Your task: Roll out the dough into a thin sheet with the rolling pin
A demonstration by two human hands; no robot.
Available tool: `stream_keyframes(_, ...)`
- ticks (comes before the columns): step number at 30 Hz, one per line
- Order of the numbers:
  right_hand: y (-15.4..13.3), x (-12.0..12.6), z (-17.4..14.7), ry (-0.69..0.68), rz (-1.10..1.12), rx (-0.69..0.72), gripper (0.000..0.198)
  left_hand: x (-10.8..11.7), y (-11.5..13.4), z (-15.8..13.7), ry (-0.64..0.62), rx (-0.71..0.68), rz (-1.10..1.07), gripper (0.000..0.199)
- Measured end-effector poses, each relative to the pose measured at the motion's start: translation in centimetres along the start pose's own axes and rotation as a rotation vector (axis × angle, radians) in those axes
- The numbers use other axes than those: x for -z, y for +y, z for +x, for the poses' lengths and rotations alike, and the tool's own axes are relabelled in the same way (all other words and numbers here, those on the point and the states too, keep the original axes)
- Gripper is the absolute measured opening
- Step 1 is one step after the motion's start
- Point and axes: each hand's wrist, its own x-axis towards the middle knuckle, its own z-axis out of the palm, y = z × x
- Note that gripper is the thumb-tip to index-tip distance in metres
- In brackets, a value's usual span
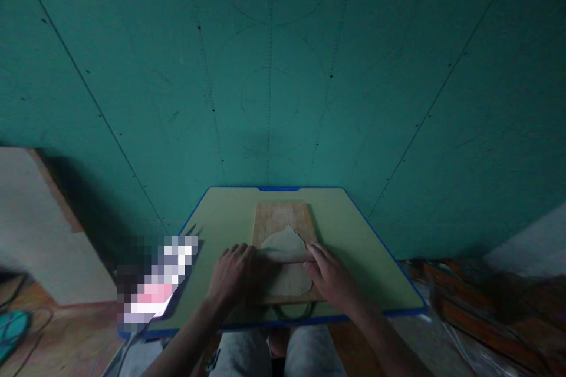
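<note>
White panel [57,241] stands at far left, in front of the green wall [269,88]. Next, on the left edge of the blue-rimmed table [212,218], lies a thing [161,283] too pixelated to name. Then comes the left hand [233,271], knuckles up, fingers curled around the left end of a pin [285,257], apparently for rolling. Between the hands, the pin's long axis runs left to right, straight across the dough [289,281]; part of the sheet spreads beyond it, part on the wearer's side. Under both is the board [280,212], its length pointing away from the wearer. The right hand [325,274] closes around the pin's right end; neither hand is clearly nearer the dough. Farther right, brown planks [469,300] lie in shadow.
</note>
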Motion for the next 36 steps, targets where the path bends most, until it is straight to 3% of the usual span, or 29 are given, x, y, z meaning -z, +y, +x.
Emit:
stream_keyframes(9, 1.3, -1.4, -1.8, 0.150, -0.050, 0.011, 0.052, -1.6, 1.9, 1.8, 0.154, -0.175, 0.022, 0.041)
stream_keyframes(12, 1.3, -1.5, -1.5, 0.162, -0.053, 0.007, 0.053, -2.2, 2.1, 2.8, 0.165, -0.173, 0.031, 0.047)
stream_keyframes(21, 2.1, -0.1, 2.5, 0.080, -0.079, 0.035, 0.059, -2.3, 2.3, 7.3, 0.134, -0.047, 0.020, 0.043)
stream_keyframes(26, 4.1, -0.5, 5.8, 0.004, -0.097, 0.067, 0.056, -3.0, 1.5, 10.1, 0.141, -0.086, 0.027, 0.042)
stream_keyframes(31, 6.3, -1.0, 9.9, -0.059, -0.066, -0.067, 0.054, -3.1, 0.8, 13.3, 0.105, -0.077, -0.006, 0.039)
stream_keyframes(36, 6.8, -1.0, 10.4, -0.034, -0.081, -0.053, 0.049, -3.2, 1.0, 13.2, 0.149, -0.043, -0.019, 0.040)
